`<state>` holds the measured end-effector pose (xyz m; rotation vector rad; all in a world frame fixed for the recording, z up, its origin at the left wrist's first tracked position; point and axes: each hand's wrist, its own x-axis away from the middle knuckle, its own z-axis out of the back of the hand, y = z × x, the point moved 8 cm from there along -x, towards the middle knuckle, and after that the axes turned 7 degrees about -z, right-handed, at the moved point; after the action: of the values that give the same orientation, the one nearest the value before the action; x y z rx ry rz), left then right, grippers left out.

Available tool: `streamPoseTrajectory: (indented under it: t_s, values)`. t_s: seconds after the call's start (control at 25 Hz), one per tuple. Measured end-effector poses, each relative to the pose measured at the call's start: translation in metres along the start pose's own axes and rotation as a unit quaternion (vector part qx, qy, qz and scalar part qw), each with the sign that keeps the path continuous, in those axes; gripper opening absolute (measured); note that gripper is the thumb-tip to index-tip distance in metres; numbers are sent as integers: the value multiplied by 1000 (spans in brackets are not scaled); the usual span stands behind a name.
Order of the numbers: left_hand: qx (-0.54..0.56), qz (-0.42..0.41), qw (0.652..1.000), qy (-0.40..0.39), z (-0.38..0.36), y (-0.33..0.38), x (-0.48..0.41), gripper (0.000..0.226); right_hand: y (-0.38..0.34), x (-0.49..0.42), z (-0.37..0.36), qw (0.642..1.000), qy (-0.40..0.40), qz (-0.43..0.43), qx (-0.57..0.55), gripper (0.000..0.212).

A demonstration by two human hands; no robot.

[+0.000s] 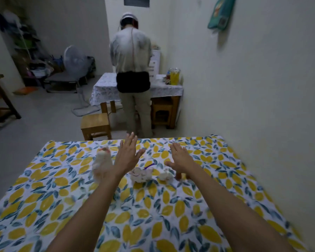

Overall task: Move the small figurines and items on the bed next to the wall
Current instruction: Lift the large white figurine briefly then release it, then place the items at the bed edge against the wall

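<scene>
Both my arms reach out over the bed (44, 206), which has a sheet printed with yellow and blue leaves. My left hand (128, 153) is spread flat in the air, holding nothing. Just left of its wrist stands a tall white plush figurine (102, 163) with a reddish top, blurred. My right hand (180, 159) is also spread, palm down, fingers apart. Between the hands lie a small pale figurine with purple lines (141, 174) and a small white item (165, 175). A brownish bit (178, 176) shows under my right wrist. The wall (262, 88) runs along the bed's right side.
A person (133, 70) stands with their back to me at a cloth-covered table (102, 88) beyond the bed's far edge. A wooden stool (95, 125) sits near the foot of the bed. A standing fan (75, 60) and cluttered shelves (25, 42) are far left.
</scene>
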<state>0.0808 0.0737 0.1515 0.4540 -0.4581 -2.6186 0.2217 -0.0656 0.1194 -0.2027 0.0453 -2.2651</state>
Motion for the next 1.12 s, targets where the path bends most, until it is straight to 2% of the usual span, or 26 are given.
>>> streamPoseTrajectory:
  t_s: [0.2,0.44,0.56,0.64,0.72,0.8,0.88,1.04,1.08,1.12]
  values:
    - [-12,-13,994,-108,-95,54,-18,71,81,6,-33,998,-32,-44,15,85]
    - [-76,-78,967,-231,-213,72,-42,74,118,-19,-94,995,-66,-73,-3,84]
    - [-92,-108,957,-254,-260,70,-58,76,125,-40,-128,993,-85,-85,-4,79]
    - [-92,-123,955,-253,-280,66,-64,73,125,-51,-144,993,-72,-88,-15,68]
    - [-58,-138,965,-214,-286,67,-70,55,125,-60,-150,993,-53,-101,-43,55]
    - [-21,-161,970,-180,-286,73,-80,21,126,-63,-144,989,-51,-118,-74,46]
    - [25,-158,968,-194,-285,89,-90,12,138,-56,-134,982,-38,-153,-105,36]
    - [115,-204,942,-240,-303,173,-120,22,230,-5,-114,937,55,-298,-173,6]
    - [135,-223,932,-251,-314,205,-127,24,266,17,-109,916,85,-347,-184,10]
    - [150,-240,923,-260,-326,237,-131,26,299,39,-106,892,107,-397,-186,23]
